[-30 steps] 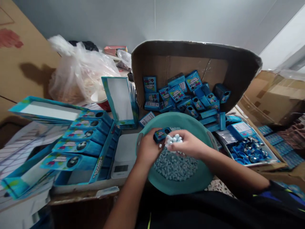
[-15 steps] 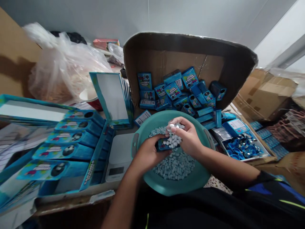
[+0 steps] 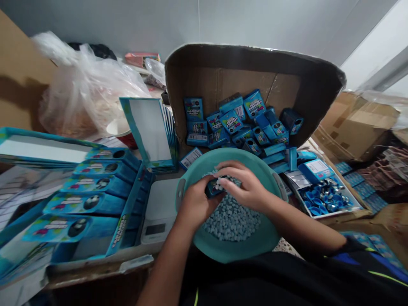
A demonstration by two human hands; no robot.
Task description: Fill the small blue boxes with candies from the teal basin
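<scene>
Above the basin (image 3: 237, 253), the right hand (image 3: 244, 185) curls over a box (image 3: 211, 188).

The left grip (image 3: 197, 200) holds a small blue box (image 3: 211, 190) over a teal basin (image 3: 223, 252) of pale candies (image 3: 234, 223); the right grip (image 3: 244, 185) curves over it, white pieces showing beside the thumb. Left of the basin sit a digital scale (image 3: 165, 191) and a display tray (image 3: 115, 238) of blue boxes. Behind, "Caramelo Macizo" boxes (image 3: 231, 122) lie heaped in a cardboard carton (image 3: 204, 80).
</scene>
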